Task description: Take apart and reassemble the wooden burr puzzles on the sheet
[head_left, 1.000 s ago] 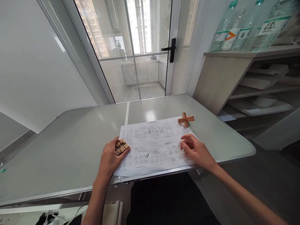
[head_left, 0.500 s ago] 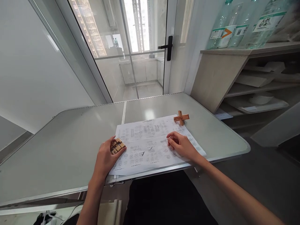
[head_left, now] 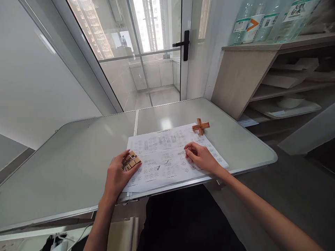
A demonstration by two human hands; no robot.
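My left hand (head_left: 117,172) is closed around a wooden block puzzle (head_left: 132,160) made of several light and dark cubes, thumb on its near side and fingers on its far side. The puzzle rests over the left edge of a printed sheet (head_left: 149,181) covered with small diagrams and two dark marks. On the right part of the sheet lies my right hand (head_left: 200,157), its fingers curled in, with nothing visible between them. Beyond it, at the sheet's far right corner, stands a cross-shaped wooden puzzle (head_left: 200,126).
All this is on a grey folding table (head_left: 78,164) with a seam and a metal rim. Behind it is a glass door (head_left: 154,69) with a black handle (head_left: 186,45). A wooden shelf (head_left: 240,76) at right carries plastic bottles (head_left: 269,26).
The whole view has shifted slightly, with the table and shelf sitting a little higher. Both hands keep nearly the same places, the left one still holding the block puzzle.
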